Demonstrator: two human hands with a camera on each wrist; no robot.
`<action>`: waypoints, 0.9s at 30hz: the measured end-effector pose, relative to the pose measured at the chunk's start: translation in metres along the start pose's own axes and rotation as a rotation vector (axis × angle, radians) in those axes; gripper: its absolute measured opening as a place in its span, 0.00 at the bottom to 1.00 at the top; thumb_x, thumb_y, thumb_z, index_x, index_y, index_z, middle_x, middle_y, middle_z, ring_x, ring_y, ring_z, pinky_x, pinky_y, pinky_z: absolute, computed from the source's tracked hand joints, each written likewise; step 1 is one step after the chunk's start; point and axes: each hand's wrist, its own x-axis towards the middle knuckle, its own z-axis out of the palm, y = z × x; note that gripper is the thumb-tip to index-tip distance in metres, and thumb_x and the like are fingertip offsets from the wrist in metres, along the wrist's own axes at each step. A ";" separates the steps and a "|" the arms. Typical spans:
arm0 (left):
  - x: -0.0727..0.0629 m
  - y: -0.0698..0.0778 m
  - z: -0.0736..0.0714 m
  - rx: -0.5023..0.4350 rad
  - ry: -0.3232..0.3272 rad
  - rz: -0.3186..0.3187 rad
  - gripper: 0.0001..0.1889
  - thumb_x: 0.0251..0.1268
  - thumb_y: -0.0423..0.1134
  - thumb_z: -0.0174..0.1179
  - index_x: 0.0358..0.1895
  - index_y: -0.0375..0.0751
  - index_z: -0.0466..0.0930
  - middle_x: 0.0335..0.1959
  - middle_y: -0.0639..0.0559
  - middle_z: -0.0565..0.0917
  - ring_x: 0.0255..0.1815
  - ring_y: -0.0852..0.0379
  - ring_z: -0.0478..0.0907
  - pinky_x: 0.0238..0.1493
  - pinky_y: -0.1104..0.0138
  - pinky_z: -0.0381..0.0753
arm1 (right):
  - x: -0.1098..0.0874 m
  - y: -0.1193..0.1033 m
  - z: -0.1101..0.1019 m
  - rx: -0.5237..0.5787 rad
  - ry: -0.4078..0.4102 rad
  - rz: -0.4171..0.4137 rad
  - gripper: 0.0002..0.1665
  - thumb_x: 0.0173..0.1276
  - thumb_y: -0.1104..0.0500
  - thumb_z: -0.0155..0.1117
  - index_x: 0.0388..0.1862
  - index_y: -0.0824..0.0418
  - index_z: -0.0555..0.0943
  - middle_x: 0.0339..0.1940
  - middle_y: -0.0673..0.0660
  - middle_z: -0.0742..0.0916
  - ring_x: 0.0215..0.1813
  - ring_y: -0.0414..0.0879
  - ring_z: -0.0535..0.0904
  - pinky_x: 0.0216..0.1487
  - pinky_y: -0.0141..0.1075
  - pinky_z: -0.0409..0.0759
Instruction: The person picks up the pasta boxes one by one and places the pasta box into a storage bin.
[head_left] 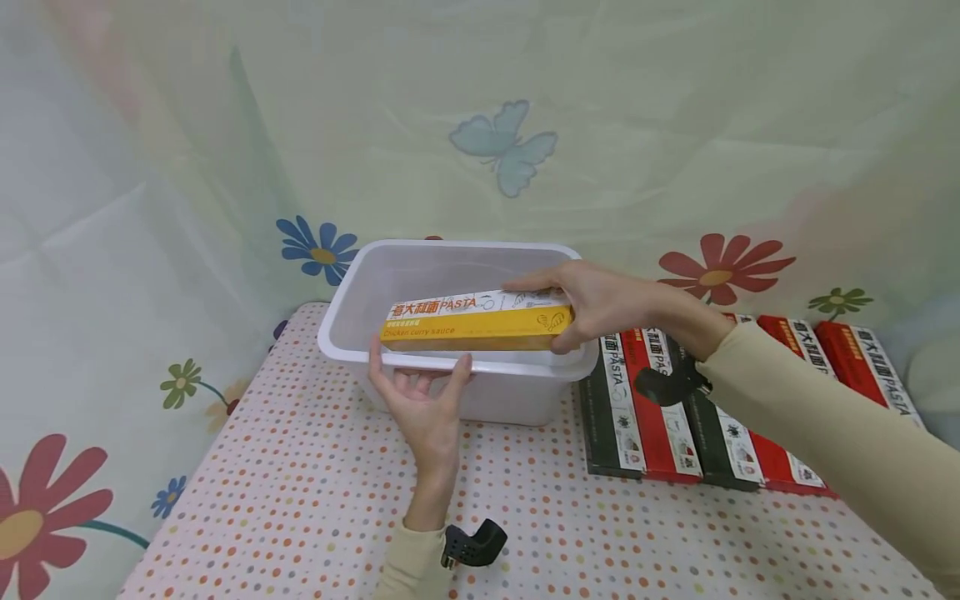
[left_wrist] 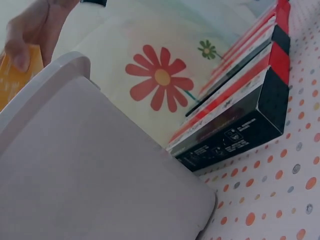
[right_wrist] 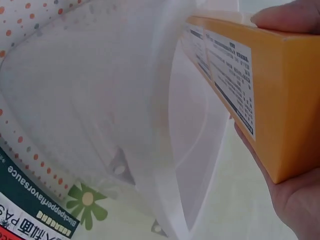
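A yellow pasta box [head_left: 480, 321], labelled chicken curry sauce, lies slightly tilted across the opening of a white plastic bin [head_left: 480, 367]. My right hand [head_left: 611, 300] grips the box by its right end, thumb on the near side and fingers over the far side. In the right wrist view the orange end of the box [right_wrist: 300, 100] sits between thumb and fingers. My left hand [head_left: 420, 412] holds the bin's front rim from the near side, its leftmost finger reaching up close to the box's left end. The left wrist view shows the bin's outer wall [left_wrist: 100, 165] but hides that hand.
Several red and dark pasta boxes [head_left: 615, 417] lie side by side right of the bin, partly behind my right forearm. A dotted cloth [head_left: 300, 483] covers the table. A flowered curtain [head_left: 630, 125] hangs behind and to the left.
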 end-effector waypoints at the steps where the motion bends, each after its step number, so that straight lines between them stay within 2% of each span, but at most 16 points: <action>1: 0.000 0.000 0.000 -0.004 -0.001 0.000 0.61 0.54 0.19 0.74 0.85 0.48 0.41 0.75 0.33 0.67 0.51 0.35 0.82 0.45 0.51 0.95 | 0.004 0.002 0.000 0.002 -0.016 -0.002 0.52 0.49 0.69 0.73 0.78 0.69 0.69 0.65 0.60 0.83 0.48 0.50 0.78 0.39 0.37 0.83; 5: -0.002 0.000 0.000 -0.020 -0.007 -0.003 0.61 0.54 0.20 0.74 0.85 0.47 0.41 0.77 0.29 0.64 0.54 0.28 0.80 0.45 0.50 0.95 | 0.020 0.006 0.001 -0.032 -0.068 0.004 0.51 0.48 0.67 0.70 0.76 0.70 0.71 0.65 0.60 0.84 0.47 0.49 0.78 0.36 0.34 0.78; 9: -0.005 0.001 0.002 -0.015 -0.002 -0.010 0.61 0.55 0.21 0.74 0.85 0.47 0.40 0.76 0.33 0.65 0.56 0.29 0.80 0.46 0.50 0.95 | 0.032 0.009 0.004 -0.042 -0.113 0.048 0.50 0.48 0.64 0.70 0.76 0.67 0.72 0.61 0.57 0.86 0.43 0.49 0.77 0.30 0.33 0.71; 14: -0.009 0.002 0.003 -0.002 -0.004 -0.017 0.61 0.55 0.21 0.75 0.85 0.47 0.40 0.74 0.41 0.69 0.57 0.30 0.80 0.46 0.49 0.95 | 0.041 0.010 0.008 -0.006 -0.146 0.092 0.49 0.48 0.65 0.70 0.76 0.66 0.73 0.63 0.56 0.85 0.49 0.50 0.77 0.36 0.33 0.76; 17: -0.009 0.003 0.003 -0.004 -0.010 -0.009 0.61 0.55 0.21 0.74 0.85 0.46 0.40 0.74 0.40 0.70 0.57 0.31 0.81 0.47 0.49 0.94 | 0.043 0.010 0.010 -0.002 -0.160 0.100 0.50 0.48 0.65 0.71 0.76 0.66 0.73 0.64 0.55 0.85 0.46 0.49 0.76 0.34 0.32 0.74; 22: -0.008 0.004 0.003 -0.010 -0.002 -0.001 0.60 0.56 0.20 0.73 0.85 0.50 0.41 0.73 0.40 0.70 0.56 0.30 0.81 0.48 0.50 0.94 | 0.048 0.007 0.020 -0.009 -0.187 0.059 0.49 0.47 0.65 0.71 0.75 0.66 0.74 0.67 0.55 0.84 0.39 0.45 0.72 0.27 0.29 0.65; 27: -0.009 0.003 0.002 -0.003 -0.014 -0.011 0.61 0.56 0.20 0.72 0.85 0.49 0.40 0.73 0.40 0.69 0.56 0.29 0.80 0.48 0.50 0.94 | 0.049 0.008 0.026 0.021 -0.186 0.038 0.50 0.46 0.68 0.70 0.74 0.70 0.73 0.68 0.58 0.84 0.40 0.45 0.72 0.30 0.29 0.67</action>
